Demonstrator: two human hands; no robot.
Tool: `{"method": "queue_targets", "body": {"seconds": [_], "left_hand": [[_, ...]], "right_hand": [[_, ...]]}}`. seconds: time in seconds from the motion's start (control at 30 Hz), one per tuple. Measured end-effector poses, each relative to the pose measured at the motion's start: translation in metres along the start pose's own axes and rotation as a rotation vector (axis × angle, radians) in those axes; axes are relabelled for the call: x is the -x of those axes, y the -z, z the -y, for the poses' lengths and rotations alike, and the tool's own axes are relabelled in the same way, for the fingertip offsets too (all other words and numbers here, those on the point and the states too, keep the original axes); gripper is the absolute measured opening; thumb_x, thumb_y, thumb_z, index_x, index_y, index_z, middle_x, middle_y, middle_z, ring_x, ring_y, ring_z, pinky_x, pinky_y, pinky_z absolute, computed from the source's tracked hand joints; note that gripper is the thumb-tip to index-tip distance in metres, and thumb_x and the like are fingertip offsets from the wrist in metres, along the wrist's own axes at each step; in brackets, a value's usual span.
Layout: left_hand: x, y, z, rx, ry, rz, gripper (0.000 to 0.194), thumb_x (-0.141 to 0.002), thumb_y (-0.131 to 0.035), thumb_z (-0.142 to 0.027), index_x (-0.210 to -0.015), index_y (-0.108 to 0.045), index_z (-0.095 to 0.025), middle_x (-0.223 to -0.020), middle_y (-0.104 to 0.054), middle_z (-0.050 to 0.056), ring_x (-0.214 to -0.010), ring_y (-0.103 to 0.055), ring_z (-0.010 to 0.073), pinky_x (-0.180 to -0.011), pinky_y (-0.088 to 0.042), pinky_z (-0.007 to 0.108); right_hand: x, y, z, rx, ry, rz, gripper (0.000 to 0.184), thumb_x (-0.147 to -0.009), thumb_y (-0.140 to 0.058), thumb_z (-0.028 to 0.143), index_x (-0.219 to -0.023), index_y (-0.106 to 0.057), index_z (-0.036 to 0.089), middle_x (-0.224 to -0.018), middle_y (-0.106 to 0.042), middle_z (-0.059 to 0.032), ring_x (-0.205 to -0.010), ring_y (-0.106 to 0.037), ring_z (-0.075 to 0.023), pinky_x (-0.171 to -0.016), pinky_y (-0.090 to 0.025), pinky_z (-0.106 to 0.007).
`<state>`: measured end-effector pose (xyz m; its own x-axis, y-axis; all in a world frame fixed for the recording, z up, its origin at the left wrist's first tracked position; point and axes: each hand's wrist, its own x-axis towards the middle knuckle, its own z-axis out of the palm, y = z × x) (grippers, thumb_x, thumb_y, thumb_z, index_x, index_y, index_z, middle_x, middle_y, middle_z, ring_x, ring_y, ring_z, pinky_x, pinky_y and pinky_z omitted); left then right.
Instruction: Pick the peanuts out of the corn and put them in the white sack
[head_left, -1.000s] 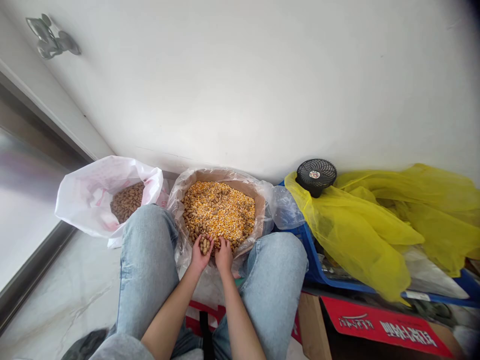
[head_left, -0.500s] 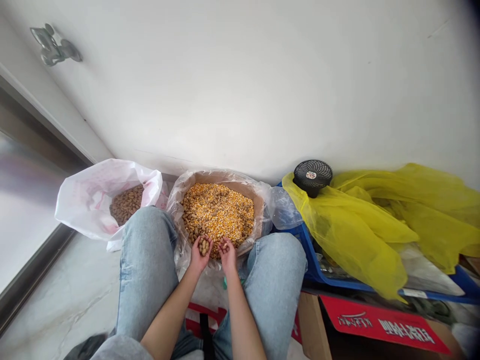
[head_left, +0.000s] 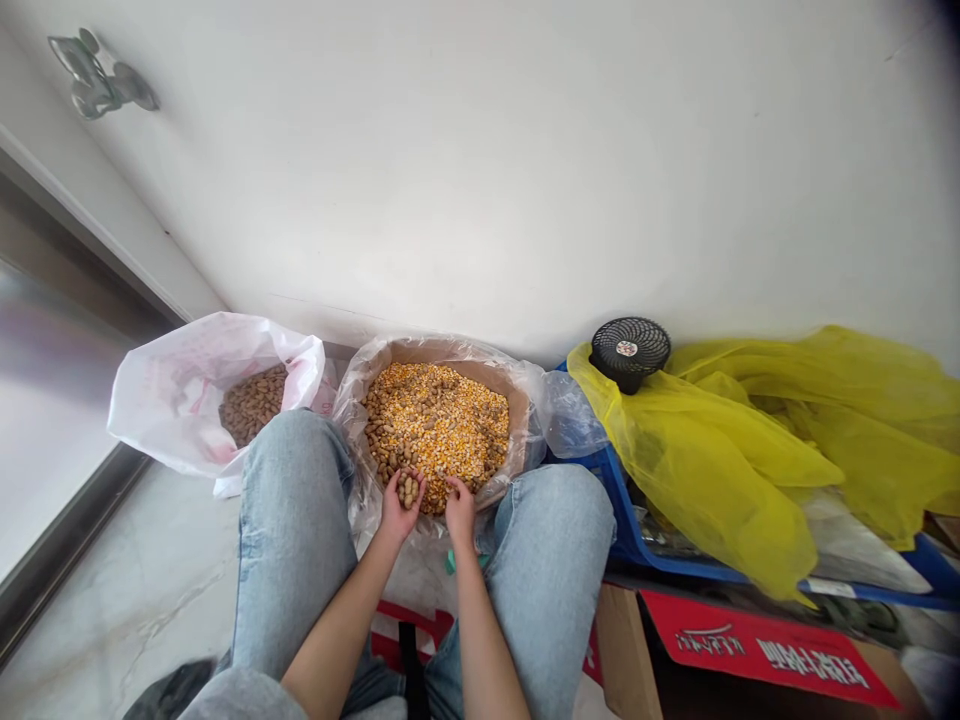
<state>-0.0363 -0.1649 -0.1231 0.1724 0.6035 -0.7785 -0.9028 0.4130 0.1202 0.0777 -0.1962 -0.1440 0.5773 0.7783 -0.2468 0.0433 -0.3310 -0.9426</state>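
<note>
My left hand (head_left: 400, 507) is cupped, palm up, around several unshelled peanuts (head_left: 409, 489) at the near edge of a plastic-lined box (head_left: 491, 376). Just to its right, my right hand (head_left: 460, 512) has its fingers curled together over the near side of the mix; whatever they pinch, if anything, is too small to make out. Yellow corn kernels (head_left: 457, 425) fill the box, with peanuts mixed in, thickest along the left side. Clear plastic (head_left: 360, 400) hangs over the rim.
A white plastic bag (head_left: 172, 400) at left holds a heap of peanuts (head_left: 253, 403). To the right, yellow mesh (head_left: 712, 450) and a small black fan (head_left: 630, 352) lie over a blue crate (head_left: 626, 520). An open carton with a red flap (head_left: 765, 640) sits below. A tap (head_left: 101, 80) juts from the wall.
My right hand has shifted slightly right, away from my left hand, and its fingers have drawn closer together. My left hand still cups the peanuts. The view has shifted slightly.
</note>
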Motion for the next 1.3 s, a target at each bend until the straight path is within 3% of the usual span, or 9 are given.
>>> {"method": "queue_targets", "body": {"seconds": [0.2,0.33,0.43,0.6,0.73,0.87,1.0,1.13,1.3], "left_hand": [[0.001,-0.002,0.0,-0.011,-0.003,-0.008,0.012,-0.077,-0.044,-0.017,-0.071,-0.054,-0.016,-0.066,-0.061,0.002,-0.062,-0.06,0.0109,-0.064,-0.052,0.025],[0.002,-0.004,-0.001,-0.02,0.007,-0.015,0.013,-0.078,-0.043,-0.017,-0.071,-0.054,-0.016,-0.066,-0.06,0.003,-0.063,-0.06,0.0106,-0.064,-0.051,0.025],[0.003,-0.004,-0.001,-0.03,0.003,-0.014,0.012,-0.078,-0.043,-0.017,-0.072,-0.054,-0.016,-0.067,-0.06,0.003,-0.064,-0.06,0.0103,-0.066,-0.051,0.024],[0.001,-0.002,0.0,-0.014,0.007,0.003,0.013,-0.078,-0.043,-0.017,-0.072,-0.055,-0.016,-0.068,-0.061,0.004,-0.064,-0.06,0.0111,-0.066,-0.051,0.025],[-0.001,0.0,0.0,-0.007,0.001,0.006,0.013,-0.078,-0.043,-0.017,-0.072,-0.055,-0.016,-0.067,-0.061,0.003,-0.064,-0.061,0.0116,-0.066,-0.051,0.026],[-0.001,0.0,0.0,-0.009,-0.002,0.004,0.013,-0.078,-0.044,-0.016,-0.071,-0.055,-0.016,-0.067,-0.061,0.003,-0.064,-0.061,0.0117,-0.066,-0.051,0.026],[-0.002,0.001,0.0,-0.016,-0.009,0.003,0.014,-0.078,-0.044,-0.017,-0.071,-0.056,-0.016,-0.067,-0.061,0.002,-0.063,-0.061,0.0112,-0.066,-0.051,0.026],[-0.002,0.001,0.0,-0.018,0.0,0.005,0.013,-0.077,-0.045,-0.018,-0.071,-0.056,-0.015,-0.068,-0.062,0.003,-0.065,-0.06,0.0115,-0.066,-0.051,0.025],[0.0,-0.001,-0.001,-0.014,0.012,-0.006,0.012,-0.076,-0.045,-0.017,-0.071,-0.056,-0.015,-0.068,-0.061,0.003,-0.064,-0.06,0.0111,-0.065,-0.051,0.025]], "right_hand": [[0.006,0.001,0.012,0.342,0.148,0.052,0.021,-0.066,-0.035,0.017,-0.063,-0.056,0.021,-0.068,-0.057,-0.003,-0.072,-0.049,-0.0177,-0.074,-0.035,-0.03],[0.015,-0.003,0.014,0.671,0.182,0.118,0.013,-0.065,-0.048,0.021,-0.072,-0.058,0.019,-0.077,-0.057,-0.008,-0.079,-0.05,-0.0224,-0.074,-0.033,-0.033],[0.019,-0.004,0.011,0.721,0.174,0.139,0.011,-0.059,-0.056,0.018,-0.07,-0.058,0.02,-0.079,-0.058,-0.0096,-0.082,-0.05,-0.0242,-0.074,-0.033,-0.033],[0.011,-0.004,0.01,0.276,0.008,0.118,0.009,-0.055,-0.061,0.021,-0.053,-0.052,0.021,-0.062,-0.056,-0.0026,-0.071,-0.051,-0.0193,-0.069,-0.035,-0.03],[0.005,-0.003,0.018,-0.176,-0.158,0.143,0.017,-0.062,-0.056,0.036,-0.065,-0.053,0.02,-0.058,-0.054,0.0031,-0.055,-0.047,-0.0124,-0.054,-0.036,-0.026],[0.005,0.002,0.033,-0.688,-0.304,0.17,0.014,-0.063,-0.053,0.031,-0.074,-0.052,0.022,-0.07,-0.058,0.0031,-0.058,-0.051,-0.0105,-0.053,-0.039,-0.024],[0.004,0.006,0.038,-0.798,-0.354,0.153,0.015,-0.066,-0.051,0.036,-0.066,-0.049,0.021,-0.064,-0.056,0.0033,-0.057,-0.052,-0.0105,-0.052,-0.04,-0.024],[0.004,0.006,0.03,-0.298,-0.269,0.115,0.028,-0.066,-0.052,0.046,-0.055,-0.046,0.021,-0.047,-0.046,0.0055,-0.043,-0.041,-0.0096,-0.044,-0.032,-0.023],[0.013,0.003,0.023,0.675,-0.144,0.185,0.009,-0.059,-0.06,0.027,-0.065,-0.058,0.02,-0.063,-0.062,-0.0039,-0.064,-0.056,-0.0191,-0.058,-0.037,-0.028]]}}
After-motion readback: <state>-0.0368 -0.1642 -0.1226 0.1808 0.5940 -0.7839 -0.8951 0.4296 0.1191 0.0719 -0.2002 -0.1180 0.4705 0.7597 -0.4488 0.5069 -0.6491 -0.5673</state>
